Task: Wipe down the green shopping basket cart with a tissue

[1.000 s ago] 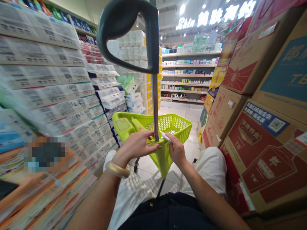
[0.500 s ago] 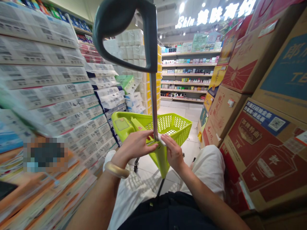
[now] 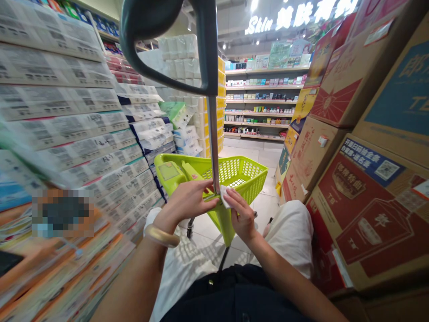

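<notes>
A lime-green shopping cart (image 3: 228,223) with a perforated basket stands between my knees. From its near end rises a metal pole (image 3: 212,143), topped by a dark grey loop handle (image 3: 209,49). My left hand (image 3: 191,197), with a gold bangle on its wrist, grips the cart at the pole's foot, thumb on the near side; its fingertips are partly hidden behind the pole. In my right hand (image 3: 241,214) is a small white tissue (image 3: 225,197), pressed by the fingers against the cart's green end just right of the pole.
Stacked packs in printed wrapping (image 3: 67,103) rise close on the left. Large cardboard cartons (image 3: 372,201) are piled close on the right. Beyond the cart, a tiled floor (image 3: 258,154) leads to shelves (image 3: 261,100) of small boxes and bottles.
My right hand has shifted slightly down, and more of the tissue shows between its fingers and the pole. The left hand keeps its place on the cart. The view has tilted slightly.
</notes>
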Motion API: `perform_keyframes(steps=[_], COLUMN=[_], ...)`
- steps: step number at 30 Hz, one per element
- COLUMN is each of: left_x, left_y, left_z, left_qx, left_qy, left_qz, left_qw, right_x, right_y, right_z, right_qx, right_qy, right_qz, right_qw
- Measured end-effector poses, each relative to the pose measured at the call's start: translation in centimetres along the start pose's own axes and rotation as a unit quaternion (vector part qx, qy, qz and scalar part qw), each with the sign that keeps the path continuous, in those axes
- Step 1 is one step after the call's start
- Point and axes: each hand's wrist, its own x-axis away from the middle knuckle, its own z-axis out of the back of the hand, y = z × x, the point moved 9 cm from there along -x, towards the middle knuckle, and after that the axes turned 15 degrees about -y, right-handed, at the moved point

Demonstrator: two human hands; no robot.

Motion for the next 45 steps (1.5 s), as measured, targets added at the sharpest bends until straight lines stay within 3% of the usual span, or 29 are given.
perform_keyframes(steps=[5,11,16,23,28,34,40,45], left_x=[0.1,0.0,0.0,0.0,-0.1,0.0,-0.1,0.4], left_y=[0.2,0.0,0.2,-0.1,-0.1,-0.6,-1.1,-1.7], left_z=[0.1,0.1,0.0,0.0,0.0,0.1,0.2,0.5], left_qx=[0.007,0.003,0.008,0.009,0.010,0.030,0.052,0.072], left_qy=[-0.008,0.004,-0.006,-0.010,-0.009,-0.014,-0.027,-0.024], left_qz=[-0.004,-0.005,-0.003,0.005,-0.001,-0.005,-0.016,-0.032], left_qw=[1.000,1.000,1.000,1.000,1.000,0.999,0.998,0.997], right_x=[0.3,0.0,0.4,0.3,0.3,0.1,-0.1,-0.2], right_y=[2.2,-0.6,0.4,1.4,3.4,2.0,3.0,1.8], right_z=[0.9,0.6,0.8,0.6,1.0,0.6,0.9,0.3], right_qx=[0.020,0.008,0.035,0.035,0.042,0.022,0.032,0.014], right_qy=[0.026,0.039,0.070,0.035,0.046,0.022,0.011,-0.015], right_qz=[-0.051,-0.022,-0.054,-0.040,-0.097,-0.077,-0.110,-0.063], right_qw=[0.998,0.999,0.995,0.998,0.993,0.997,0.993,0.998])
